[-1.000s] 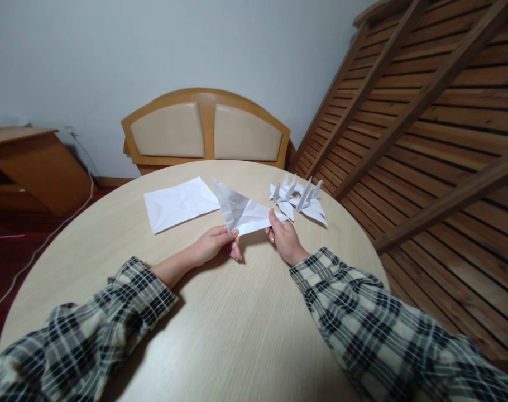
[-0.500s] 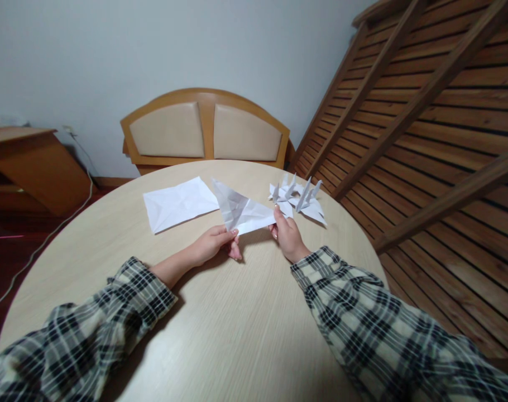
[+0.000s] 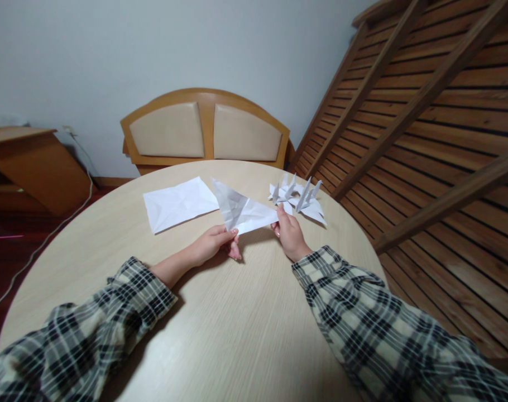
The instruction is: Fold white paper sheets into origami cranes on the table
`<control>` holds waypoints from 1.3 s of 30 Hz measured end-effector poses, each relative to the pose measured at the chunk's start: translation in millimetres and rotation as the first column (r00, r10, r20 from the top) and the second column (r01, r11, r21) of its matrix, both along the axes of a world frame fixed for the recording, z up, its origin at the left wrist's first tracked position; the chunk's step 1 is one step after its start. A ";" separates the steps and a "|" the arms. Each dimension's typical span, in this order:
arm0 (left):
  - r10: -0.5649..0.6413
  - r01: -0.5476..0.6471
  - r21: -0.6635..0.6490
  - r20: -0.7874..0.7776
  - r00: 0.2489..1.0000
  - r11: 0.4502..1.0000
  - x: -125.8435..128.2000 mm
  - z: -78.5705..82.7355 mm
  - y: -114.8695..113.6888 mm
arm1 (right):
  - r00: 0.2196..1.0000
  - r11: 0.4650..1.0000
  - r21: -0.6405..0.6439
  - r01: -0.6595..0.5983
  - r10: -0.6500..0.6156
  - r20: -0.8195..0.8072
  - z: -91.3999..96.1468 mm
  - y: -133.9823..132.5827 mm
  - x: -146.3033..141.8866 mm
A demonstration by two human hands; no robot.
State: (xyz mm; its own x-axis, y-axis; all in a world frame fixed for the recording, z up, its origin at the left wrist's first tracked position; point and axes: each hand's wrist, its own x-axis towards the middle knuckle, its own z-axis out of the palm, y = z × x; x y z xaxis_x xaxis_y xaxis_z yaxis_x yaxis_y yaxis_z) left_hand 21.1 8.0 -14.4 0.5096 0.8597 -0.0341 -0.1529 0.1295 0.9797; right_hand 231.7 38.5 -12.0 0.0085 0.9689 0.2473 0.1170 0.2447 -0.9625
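Observation:
Between my two hands is a folded white sheet of paper (image 3: pixel 245 213), roughly a triangle, with crease lines across it. My left hand (image 3: pixel 220 241) pinches its lower edge, thumb on top. At the right corner, my right hand (image 3: pixel 290 233) grips the paper between thumb and fingers. The sheet is raised a little off the table, and a shadow falls below it. Just beyond my right hand stand several white origami cranes (image 3: pixel 304 200), close together. Left of the held paper lies a stack of creased white paper (image 3: pixel 178 204), flat on the table.
The round pale wooden table (image 3: pixel 245 329) carries all of this. Behind it stands a wooden headboard (image 3: pixel 209 129) with two cream panels. A slatted wood frame (image 3: pixel 421 128) leans along the right. At left are a desk (image 3: pixel 25 167) and a white cable (image 3: pixel 48 240).
My right hand has shifted slightly right along the paper's corner. My left hand and the things on the table stay where they were.

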 end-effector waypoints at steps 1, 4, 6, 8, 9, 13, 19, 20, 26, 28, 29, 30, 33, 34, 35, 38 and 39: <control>0.000 0.000 -0.004 -0.010 1.000 1.000 0.3 1.1 -0.6 | 1.000 1.000 0.001 0.007 -0.007 -0.007 0.4 0.2 -0.1; -0.001 0.001 -0.004 -0.050 0.999 1.000 0.8 4.7 -2.1 | 0.999 1.000 0.001 0.024 -0.024 -0.043 0.2 0.9 -0.2; 0.004 -0.004 0.007 -0.071 0.997 1.000 1.1 6.2 -2.5 | 0.999 1.000 0.001 -0.007 0.007 -0.032 -0.6 0.1 -1.0; 0.010 -0.008 0.019 -0.081 0.997 1.000 1.5 6.5 -2.4 | 0.995 0.996 -0.001 -0.093 0.093 0.024 -1.6 -2.7 -3.4; 0.010 -0.008 0.025 -0.085 0.996 1.000 1.7 6.1 -2.1 | 0.987 0.988 -0.006 -0.151 0.151 0.060 -2.1 -4.8 -5.5; -0.001 0.008 0.063 -0.115 0.993 0.998 2.8 4.1 -0.8 | 0.947 0.955 -0.023 -0.296 0.297 0.125 -3.8 -15.0 -18.3; -0.049 0.076 0.142 -0.184 0.982 0.987 2.0 4.9 -0.3 | 0.939 0.939 0.034 -0.341 0.339 0.058 -3.7 -25.6 -31.4; -0.057 0.089 0.153 -0.200 0.978 0.984 1.6 5.1 -0.4 | 0.940 0.940 0.040 -0.340 0.338 0.051 -3.6 -26.4 -31.7; -0.070 0.125 0.192 -0.270 0.960 0.973 0.2 4.3 -0.1 | 0.951 0.952 -0.025 -0.305 0.304 -0.048 -4.2 -27.6 -32.6; -0.065 0.130 0.209 -0.294 0.954 0.969 0.5 3.7 0.2 | 0.954 0.957 -0.028 -0.289 0.285 -0.095 -3.8 -27.7 -34.1; -0.059 0.131 0.219 -0.307 0.950 0.967 0.7 3.5 0.3 | 0.954 0.959 -0.027 -0.281 0.277 -0.117 -3.6 -27.7 -34.9; -0.055 0.133 0.228 -0.322 0.945 0.965 1.0 3.3 0.3 | 0.952 0.960 -0.025 -0.278 0.272 -0.138 -3.5 -27.8 -35.6; -0.044 0.145 0.253 -0.364 0.930 0.957 2.2 4.1 -0.4 | 0.943 0.961 -0.011 -0.278 0.271 -0.193 -4.2 -27.2 -36.6; -0.038 0.145 0.261 -0.375 0.926 0.954 2.7 4.8 -0.8 | 0.939 0.960 -0.010 -0.281 0.272 -0.210 -4.8 -26.7 -36.7; -0.033 0.147 0.270 -0.386 0.922 0.952 3.1 5.7 -1.2 | 0.935 0.959 -0.013 -0.283 0.272 -0.227 -5.3 -26.2 -36.8; -0.025 0.164 0.299 -0.419 0.908 0.940 3.9 8.8 -2.5 | 0.921 0.954 -0.032 -0.299 0.280 -0.272 -6.2 -24.5 -36.9; -0.022 0.167 0.308 -0.423 0.906 0.937 4.0 9.6 -2.8 | 0.914 0.949 -0.039 -0.313 0.289 -0.285 -6.0 -24.2 -37.0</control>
State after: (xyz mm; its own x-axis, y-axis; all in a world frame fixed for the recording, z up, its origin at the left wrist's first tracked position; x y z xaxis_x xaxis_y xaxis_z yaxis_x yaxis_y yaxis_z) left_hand 25.1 5.2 -4.8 0.5918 0.8059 0.0205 0.2643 -0.2180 0.9395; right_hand 194.7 14.3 -18.1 -0.2310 0.9529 0.1964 -0.2187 0.1459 -0.9648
